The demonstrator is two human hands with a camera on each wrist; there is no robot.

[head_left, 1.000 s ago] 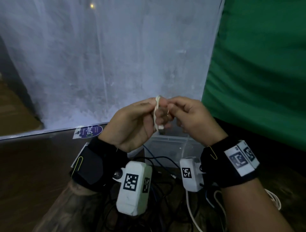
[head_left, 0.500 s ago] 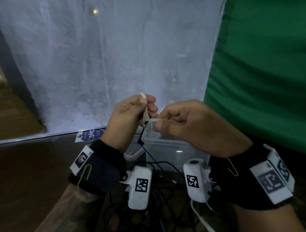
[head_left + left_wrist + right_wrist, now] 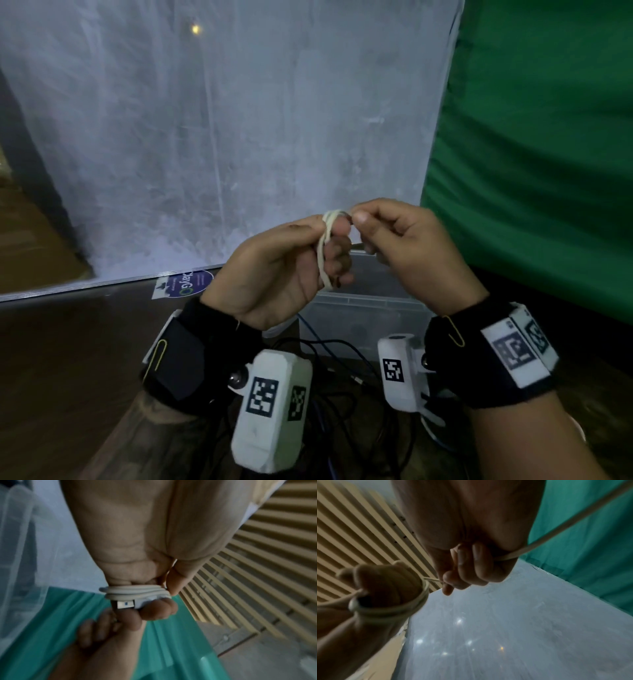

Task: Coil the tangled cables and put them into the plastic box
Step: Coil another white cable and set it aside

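The white USB cable (image 3: 325, 246) is thin, light and pliant, so it bends into loops readily but will likely spring loose unless pinned at the crossing (its USB plug (image 3: 126, 603) lies against the fingertips). One white cable, about three visible turns, is wound round the left hand (image 3: 274, 270), whose fingers curl to hold the coil. The right hand (image 3: 407, 253) pinches the free strand just beside it. Below both hands sits one clear plastic box (image 3: 363, 308), and nearer the wrists several dark cables (image 3: 342, 404), too tangled to count.

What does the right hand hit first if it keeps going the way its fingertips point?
Likely the white cable coiled around the left hand; the right hand points straight at it, almost touching. Depth is unclear.
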